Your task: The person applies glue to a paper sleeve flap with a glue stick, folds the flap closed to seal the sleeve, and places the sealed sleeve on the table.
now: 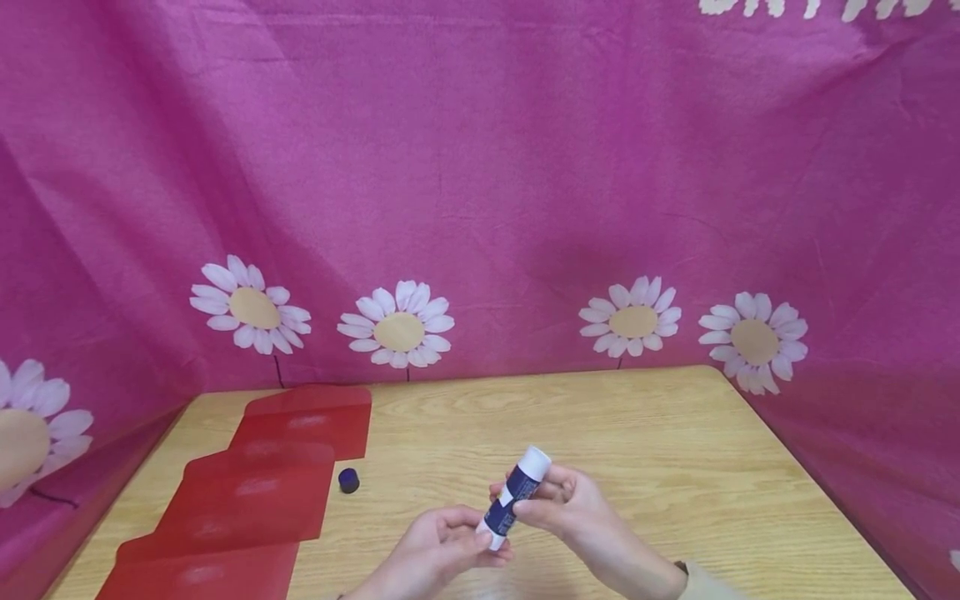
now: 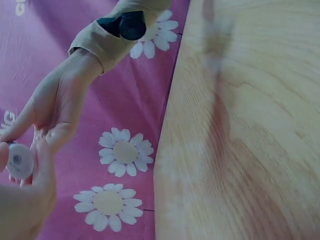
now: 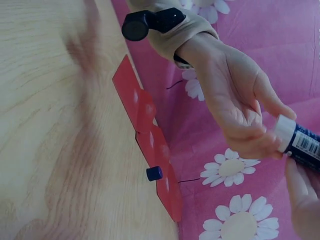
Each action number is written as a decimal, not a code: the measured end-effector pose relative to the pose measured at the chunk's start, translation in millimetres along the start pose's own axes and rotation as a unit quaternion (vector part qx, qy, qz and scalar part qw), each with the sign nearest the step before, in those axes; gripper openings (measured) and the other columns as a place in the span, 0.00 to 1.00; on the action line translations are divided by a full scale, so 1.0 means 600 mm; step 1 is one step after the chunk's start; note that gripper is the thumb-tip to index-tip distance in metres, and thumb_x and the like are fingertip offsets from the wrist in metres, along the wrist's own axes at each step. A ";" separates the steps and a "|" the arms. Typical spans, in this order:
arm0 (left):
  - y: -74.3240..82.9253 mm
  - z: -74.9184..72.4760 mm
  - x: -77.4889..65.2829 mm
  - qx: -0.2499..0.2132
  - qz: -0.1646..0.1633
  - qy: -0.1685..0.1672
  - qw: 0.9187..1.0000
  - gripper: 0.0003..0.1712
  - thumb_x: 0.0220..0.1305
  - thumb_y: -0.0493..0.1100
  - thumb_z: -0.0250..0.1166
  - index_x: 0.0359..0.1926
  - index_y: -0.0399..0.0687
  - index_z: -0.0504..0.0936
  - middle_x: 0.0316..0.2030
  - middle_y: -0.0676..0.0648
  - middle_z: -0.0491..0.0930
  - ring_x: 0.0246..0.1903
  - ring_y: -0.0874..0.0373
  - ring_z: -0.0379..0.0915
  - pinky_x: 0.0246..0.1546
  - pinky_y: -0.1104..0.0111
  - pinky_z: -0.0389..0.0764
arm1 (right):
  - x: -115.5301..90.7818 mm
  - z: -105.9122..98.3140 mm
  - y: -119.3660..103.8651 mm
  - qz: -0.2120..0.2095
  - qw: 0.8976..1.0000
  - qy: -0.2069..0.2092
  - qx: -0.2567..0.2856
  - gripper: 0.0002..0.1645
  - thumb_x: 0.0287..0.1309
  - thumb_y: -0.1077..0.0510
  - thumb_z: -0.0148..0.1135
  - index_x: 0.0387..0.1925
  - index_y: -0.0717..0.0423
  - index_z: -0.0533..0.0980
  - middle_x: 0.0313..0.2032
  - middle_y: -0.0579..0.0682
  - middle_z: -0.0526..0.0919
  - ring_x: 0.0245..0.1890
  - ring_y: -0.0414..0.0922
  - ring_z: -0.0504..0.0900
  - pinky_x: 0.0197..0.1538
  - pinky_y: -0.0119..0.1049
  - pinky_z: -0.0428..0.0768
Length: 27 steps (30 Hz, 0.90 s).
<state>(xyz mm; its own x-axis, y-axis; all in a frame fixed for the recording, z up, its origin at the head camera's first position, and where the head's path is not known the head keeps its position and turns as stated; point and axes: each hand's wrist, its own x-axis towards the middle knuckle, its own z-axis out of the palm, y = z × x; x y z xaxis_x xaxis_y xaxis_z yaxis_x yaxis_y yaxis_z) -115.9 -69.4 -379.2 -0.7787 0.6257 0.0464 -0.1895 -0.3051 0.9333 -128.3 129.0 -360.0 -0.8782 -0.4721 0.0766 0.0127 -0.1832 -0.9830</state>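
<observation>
The left hand [image 1: 435, 546] and right hand [image 1: 588, 521] hide bits of the blue-and-white tube [image 1: 507, 497], and its label [image 1: 522, 482] is too small to read. Edges cut off the nearest red envelope [image 1: 206, 571] and white letters [image 1: 812, 8].

left fingers [image 1: 461, 515], right fingers [image 1: 540, 511]: hold tilted glue stick [image 1: 515, 494] | blue cap [image 1: 348, 481]: beside red envelopes [image 1: 251, 492]

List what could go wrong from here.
The glue stick, held above the table by the left hand and right hand, could slip and drop. The loose dark-blue cap might get knocked away. The overlapping red envelopes nearby may slide if brushed.
</observation>
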 end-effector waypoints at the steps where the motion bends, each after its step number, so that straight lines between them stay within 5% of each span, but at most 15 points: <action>1: 0.000 0.002 -0.001 0.022 -0.001 0.021 1.000 0.13 0.59 0.36 0.57 0.42 0.29 0.72 0.35 0.42 0.80 0.37 0.57 0.78 0.47 0.65 0.73 | 0.000 0.002 0.001 0.008 1.000 0.015 -0.003 0.16 0.52 0.65 0.58 0.45 0.63 0.71 0.41 0.50 0.81 0.46 0.44 0.77 0.51 0.36 0.71; 7: -0.002 0.010 -0.001 0.125 -0.012 0.147 0.981 0.19 0.48 0.35 0.65 0.40 0.25 0.73 0.31 0.44 0.79 0.33 0.58 0.76 0.39 0.69 0.77 | 0.001 0.014 0.007 0.048 0.994 0.093 -0.018 0.23 0.45 0.61 0.65 0.44 0.65 0.70 0.39 0.54 0.81 0.44 0.45 0.78 0.50 0.36 0.71; 12: -0.007 0.015 0.001 0.148 -0.004 0.198 0.969 0.19 0.43 0.32 0.68 0.37 0.25 0.74 0.29 0.46 0.79 0.31 0.61 0.75 0.35 0.72 0.77 | 0.004 0.020 0.011 0.052 0.992 0.117 -0.014 0.25 0.44 0.61 0.66 0.44 0.67 0.69 0.38 0.53 0.82 0.43 0.45 0.78 0.49 0.36 0.72; 21: -0.015 0.024 0.003 0.141 0.008 0.230 0.963 0.21 0.40 0.31 0.69 0.37 0.27 0.72 0.29 0.47 0.78 0.32 0.59 0.74 0.35 0.74 0.75 | 0.003 0.026 0.012 0.059 0.987 0.146 -0.043 0.28 0.45 0.61 0.65 0.47 0.70 0.66 0.40 0.56 0.80 0.40 0.43 0.78 0.49 0.37 0.71; 27: -0.014 0.020 0.002 0.106 0.008 0.186 0.977 0.21 0.50 0.35 0.64 0.43 0.25 0.70 0.34 0.45 0.77 0.35 0.59 0.74 0.39 0.69 0.77 | -0.002 0.020 0.007 0.053 0.991 0.123 -0.026 0.31 0.47 0.59 0.64 0.50 0.70 0.63 0.44 0.59 0.78 0.43 0.44 0.78 0.51 0.36 0.71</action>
<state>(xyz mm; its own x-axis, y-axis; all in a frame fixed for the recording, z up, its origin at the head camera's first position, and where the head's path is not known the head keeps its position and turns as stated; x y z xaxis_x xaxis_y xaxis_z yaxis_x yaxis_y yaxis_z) -107.9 -57.4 -382.6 -0.9516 0.3054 -0.0348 -0.0788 -0.1329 0.9880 -121.6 118.2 -362.2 -0.9631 -0.2613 -0.0640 0.0920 -0.0962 -0.9911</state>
